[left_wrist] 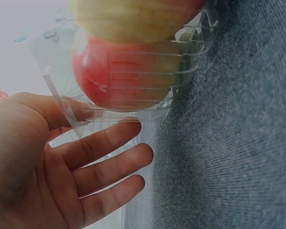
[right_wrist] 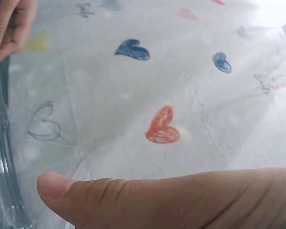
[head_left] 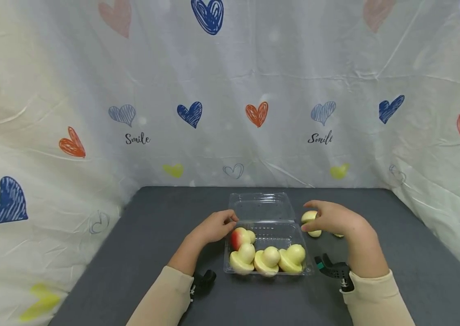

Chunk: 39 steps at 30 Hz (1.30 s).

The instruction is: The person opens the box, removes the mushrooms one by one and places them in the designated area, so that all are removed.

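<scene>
A clear plastic clamshell box (head_left: 272, 230) lies on the table with its lid (head_left: 262, 207) folded back. Inside, three pale yellow apple-like fruits (head_left: 268, 260) line the front, each with a rounded bulge on top. Behind them at the left sits a red-and-yellow apple (head_left: 236, 238). My left hand (left_wrist: 52, 157) pinches the box's left rim, thumb inside and index finger against the outer wall, other fingers spread. Right of the box, my right hand (head_left: 331, 216) hovers at another yellow fruit (head_left: 310, 217), fingers and thumb apart. The right wrist view shows only the thumb (right_wrist: 133, 195), extended.
Another yellow fruit (head_left: 338, 235) is mostly hidden behind my right forearm. The dark grey table (head_left: 164, 213) ends at a white curtain (head_left: 230, 149) printed with hearts. Black wrist devices (head_left: 336, 270) sit at both sleeves.
</scene>
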Available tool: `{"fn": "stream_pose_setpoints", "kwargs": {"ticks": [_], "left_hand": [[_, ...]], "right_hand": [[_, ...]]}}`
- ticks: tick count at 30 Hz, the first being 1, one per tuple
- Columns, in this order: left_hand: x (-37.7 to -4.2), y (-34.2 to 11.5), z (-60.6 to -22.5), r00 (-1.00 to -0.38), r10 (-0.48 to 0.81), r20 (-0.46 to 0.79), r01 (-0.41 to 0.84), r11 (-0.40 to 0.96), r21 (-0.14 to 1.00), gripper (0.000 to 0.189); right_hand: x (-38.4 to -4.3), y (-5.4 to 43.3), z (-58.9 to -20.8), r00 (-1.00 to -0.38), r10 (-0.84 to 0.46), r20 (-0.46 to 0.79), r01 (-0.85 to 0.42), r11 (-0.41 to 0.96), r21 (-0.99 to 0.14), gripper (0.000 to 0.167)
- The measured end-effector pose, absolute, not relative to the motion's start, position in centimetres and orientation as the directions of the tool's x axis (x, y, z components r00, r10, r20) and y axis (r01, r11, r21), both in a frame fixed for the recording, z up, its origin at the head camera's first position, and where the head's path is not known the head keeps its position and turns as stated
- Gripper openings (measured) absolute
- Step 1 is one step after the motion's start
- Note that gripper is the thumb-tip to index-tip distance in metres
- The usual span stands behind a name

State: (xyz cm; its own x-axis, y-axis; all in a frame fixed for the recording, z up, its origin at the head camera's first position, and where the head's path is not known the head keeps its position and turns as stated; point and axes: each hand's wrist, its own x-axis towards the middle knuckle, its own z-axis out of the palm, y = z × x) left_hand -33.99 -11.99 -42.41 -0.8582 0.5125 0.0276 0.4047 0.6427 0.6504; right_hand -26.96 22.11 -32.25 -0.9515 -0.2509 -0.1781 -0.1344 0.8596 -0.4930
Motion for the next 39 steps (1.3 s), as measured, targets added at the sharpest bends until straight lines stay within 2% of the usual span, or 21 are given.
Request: {"fn": "stream_pose_setpoints", "kwargs": {"ticks": [10, 17, 24, 30, 39], "left_hand": [[-33.9, -11.6, -42.6, -0.856, 0.515, 0.043, 0.414, 0.634, 0.653, 0.018], [-33.8, -11.4, -42.8, -0.855, 0.518, 0.032, 0.409, 0.635, 0.656, 0.017], [-33.7, -11.6, -42.9, -0.860, 0.510, 0.017, 0.395, 0.643, 0.656, 0.015], [-33.8, -12.1, -42.7, -0.863, 0.505, 0.027, 0.399, 0.646, 0.651, 0.016], [-33.9, -12.0, -42.8, -0.866, 0.499, 0.028, 0.396, 0.651, 0.648, 0.017]], "right_hand": [[-26.9, 17.9, -33.7, -0.913, -0.328, -0.241, -0.190, 0.867, -0.460, 0.066], [-26.7, 16.9, -34.6, -0.862, -0.396, -0.315, -0.207, 0.845, -0.494, 0.057], [-26.5, 16.4, -35.3, -0.846, -0.385, -0.369, -0.207, 0.875, -0.438, 0.053], [-26.9, 15.8, -35.4, -0.842, -0.367, -0.395, -0.217, 0.902, -0.374, 0.043], [-27.0, 16.0, -35.3, -0.843, -0.369, -0.391, -0.212, 0.896, -0.389, 0.038]]}}
